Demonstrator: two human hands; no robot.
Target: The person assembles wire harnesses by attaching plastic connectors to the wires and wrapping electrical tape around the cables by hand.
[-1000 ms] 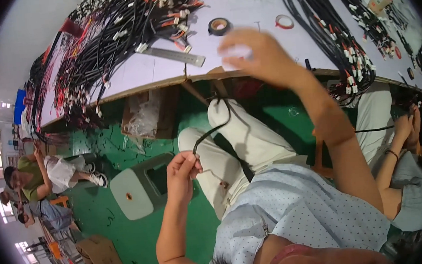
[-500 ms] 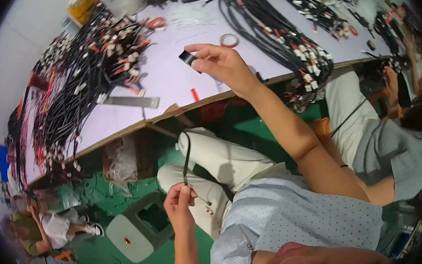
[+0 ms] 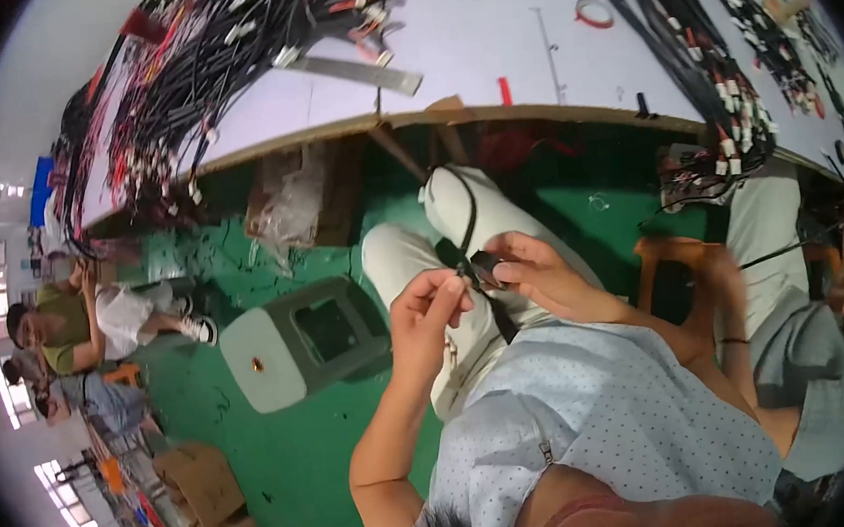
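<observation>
My left hand (image 3: pixel 428 313) is closed, its thumb and fingertips pinching a thin black cable (image 3: pixel 470 209) above my lap. The cable loops up over my knee toward the table edge. Right beside it, my right hand (image 3: pixel 549 277) grips a small black roll of tape (image 3: pixel 488 266) and brings it close against the cable. The fingertips of both hands nearly meet, and whether the tape touches the cable cannot be made out.
A white table (image 3: pixel 481 17) carries bundles of black cables (image 3: pixel 264 61) with white connectors, a steel ruler (image 3: pixel 355 74) and a red-rimmed tape roll (image 3: pixel 594 14). A grey stool (image 3: pixel 274 352) stands at left. Another person's hand (image 3: pixel 727 282) is at right.
My right hand has come down from above the table to my lap with the black tape roll. My left hand has risen toward it, still pinching the cable. The view has shifted left.
</observation>
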